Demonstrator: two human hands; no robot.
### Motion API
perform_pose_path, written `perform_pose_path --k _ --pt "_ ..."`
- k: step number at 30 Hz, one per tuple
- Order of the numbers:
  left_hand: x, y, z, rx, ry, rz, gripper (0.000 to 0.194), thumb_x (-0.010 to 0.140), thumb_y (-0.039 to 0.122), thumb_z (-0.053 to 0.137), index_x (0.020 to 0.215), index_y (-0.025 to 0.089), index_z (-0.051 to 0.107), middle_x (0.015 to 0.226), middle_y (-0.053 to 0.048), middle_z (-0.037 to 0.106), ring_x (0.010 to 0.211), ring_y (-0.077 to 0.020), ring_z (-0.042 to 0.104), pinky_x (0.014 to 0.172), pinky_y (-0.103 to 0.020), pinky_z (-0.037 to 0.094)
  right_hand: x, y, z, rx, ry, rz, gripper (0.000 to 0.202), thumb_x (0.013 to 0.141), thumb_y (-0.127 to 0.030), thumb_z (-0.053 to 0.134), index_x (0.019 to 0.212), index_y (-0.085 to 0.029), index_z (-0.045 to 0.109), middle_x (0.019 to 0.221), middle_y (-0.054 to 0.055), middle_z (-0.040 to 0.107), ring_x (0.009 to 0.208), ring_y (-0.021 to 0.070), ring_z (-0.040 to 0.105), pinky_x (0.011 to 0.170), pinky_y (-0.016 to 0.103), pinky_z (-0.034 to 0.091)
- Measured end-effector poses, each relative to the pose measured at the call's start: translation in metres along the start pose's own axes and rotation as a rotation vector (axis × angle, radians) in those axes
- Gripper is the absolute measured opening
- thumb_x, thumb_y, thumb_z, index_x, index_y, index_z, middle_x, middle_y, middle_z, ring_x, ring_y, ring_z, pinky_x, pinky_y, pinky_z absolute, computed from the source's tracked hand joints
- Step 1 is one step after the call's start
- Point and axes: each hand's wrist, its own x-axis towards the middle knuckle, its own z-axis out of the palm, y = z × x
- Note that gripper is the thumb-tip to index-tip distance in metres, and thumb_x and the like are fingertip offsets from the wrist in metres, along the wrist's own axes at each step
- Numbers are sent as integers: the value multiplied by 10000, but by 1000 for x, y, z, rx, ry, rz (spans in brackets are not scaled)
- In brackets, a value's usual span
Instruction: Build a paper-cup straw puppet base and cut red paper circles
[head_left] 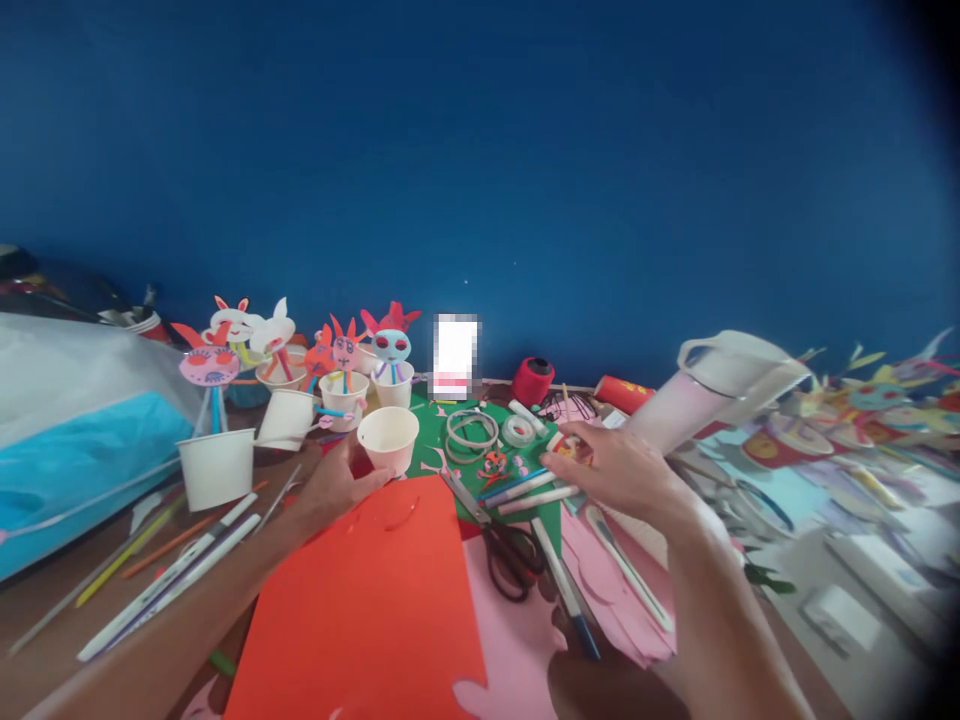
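My left hand (346, 488) is closed around the side of a white paper cup (391, 455), whose open mouth faces up. At the right, my right hand (622, 470) has thumb and fingers curled about a small red-and-yellow patterned item (574, 448) on the green mat (427, 425); what it is I cannot make out. Between the hands lie scissors (510, 560) with dark handles, white markers (529, 487) and a roll of clear tape (517, 430). A sheet of red paper (367, 610) lies in front of the cup.
Paper-face puppets in white cups (217, 468) stand at the left and back. Pink paper (615, 590) and a blue-capped marker (566, 590) lie near my right forearm. A white bottle (675, 410) leans behind my right hand. A red round object (533, 382) sits near the blue wall (480, 180).
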Motion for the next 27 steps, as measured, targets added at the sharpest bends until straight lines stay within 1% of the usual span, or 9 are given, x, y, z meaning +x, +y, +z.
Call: perform_pose_path --k 5,9,12,14,16,18,20,23,27 --pt "-1 5 -6 142 0 -35 501 650 332 625 1098 124 540 1012 -117 672 944 -280 608 829 -403 477 -2 -13 6 -80 -69 -25 554 721 -621 471 1065 -205 593 883 110 682 826 328 622 659 378 405" --pt "-2 3 -5 135 11 -70 444 660 316 607 1058 130 545 979 -109 682 911 -275 628 809 -411 490 -6 -17 9 -60 -144 -102 585 690 -619 508 1104 -213 582 863 89 682 803 315 622 641 363 403" --pt "-2 3 -4 112 22 -64 446 663 320 598 1061 128 537 993 -109 680 929 -275 630 804 -396 499 -4 -17 16 -49 -190 -149 608 683 -613 523 1137 -213 576 952 103 675 877 317 608 677 363 406" --pt "-2 3 -5 93 7 -55 478 667 315 594 1100 126 521 1021 -110 673 939 -269 631 797 -375 507 0 -14 22 -60 -208 -168 570 694 -538 554 1160 -210 566 1016 111 662 925 307 597 700 351 404" --pt "-2 3 -5 90 8 -42 515 667 296 594 1144 126 501 1073 -115 652 971 -268 618 811 -366 502 5 -9 28 -87 -222 -170 489 701 -422 580 1143 -213 579 1002 102 669 916 286 603 689 327 401" --pt "-1 0 -5 89 28 -25 555 671 277 587 1195 135 466 1137 -115 620 1018 -269 595 839 -370 490 11 -4 31 -111 -215 -165 372 710 -321 566 1064 -218 622 931 83 685 874 267 616 657 306 391" --pt "1 -4 -4 63 30 -3 589 685 272 572 1240 146 419 1175 -109 596 1037 -260 585 849 -369 486 14 -3 33 -118 -188 -167 276 735 -280 532 974 -215 652 874 71 691 849 256 620 637 293 378" --pt "2 -9 -2 71 21 37 581 696 254 550 1246 145 399 1171 -102 593 1040 -246 580 866 -366 475 14 -10 35 -91 -166 -198 228 785 -304 488 919 -231 658 842 44 692 821 224 621 630 273 366" --pt "1 -9 -5 174 45 33 549 692 181 503 1229 132 402 1143 -113 595 1034 -253 575 894 -390 453 11 -28 42 -25 -115 -309 223 828 -317 454 928 -280 651 814 0 689 773 181 619 629 250 360"
